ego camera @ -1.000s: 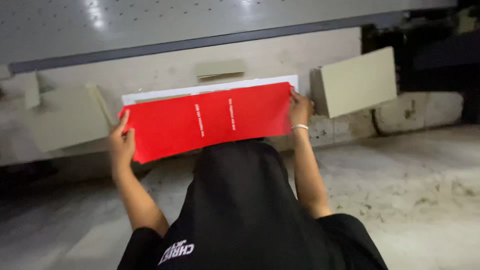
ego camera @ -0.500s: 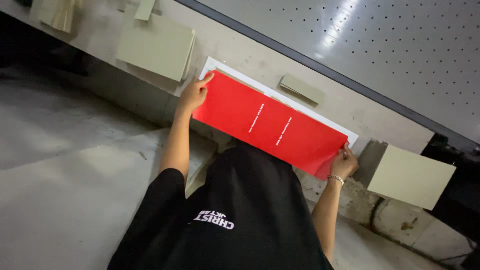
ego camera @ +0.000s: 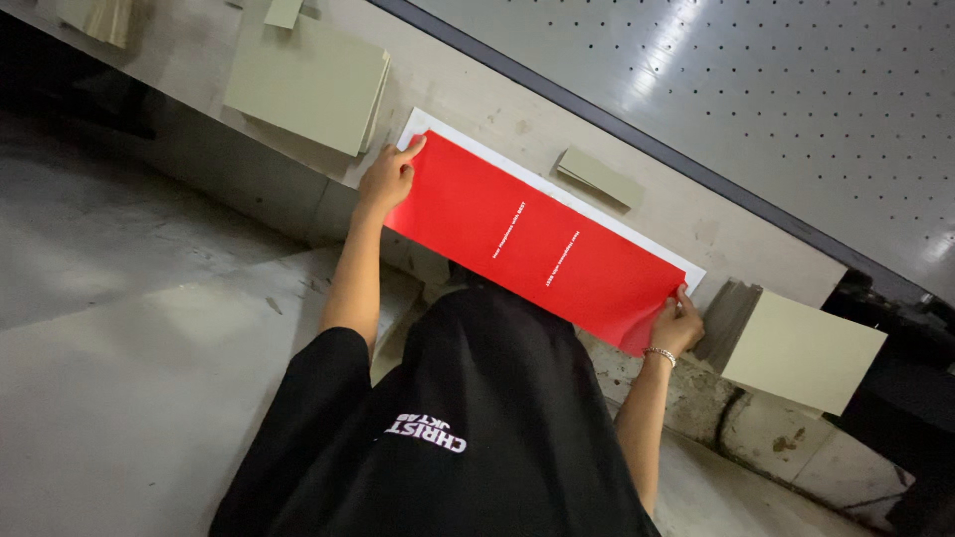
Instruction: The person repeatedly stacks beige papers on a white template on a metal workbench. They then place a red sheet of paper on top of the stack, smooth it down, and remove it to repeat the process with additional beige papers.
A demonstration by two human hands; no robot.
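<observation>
A long red sheet (ego camera: 537, 244) with two small lines of white print lies over a white sheet (ego camera: 559, 193) on a grey ledge (ego camera: 477, 99); the white one shows as a thin border along the far edge. My left hand (ego camera: 386, 177) grips the red sheet's left end, with fingers on its top corner. At the right end, my right hand (ego camera: 676, 323), which has a bracelet on its wrist, pinches the lower corner. My black shirt (ego camera: 468, 428) hides the sheet's near edge in the middle.
A stack of beige boards (ego camera: 308, 85) sits on the ledge to the left, and a small folded beige card (ego camera: 600, 177) lies just past the sheets. Another beige board (ego camera: 801, 350) overhangs at the right. A perforated metal surface (ego camera: 776, 89) runs behind. Concrete floor (ego camera: 129, 328) lies below.
The view has swung and tilted, so the ledge now runs diagonally. Both hands keep hold of the red sheet's ends, which stays over the white sheet.
</observation>
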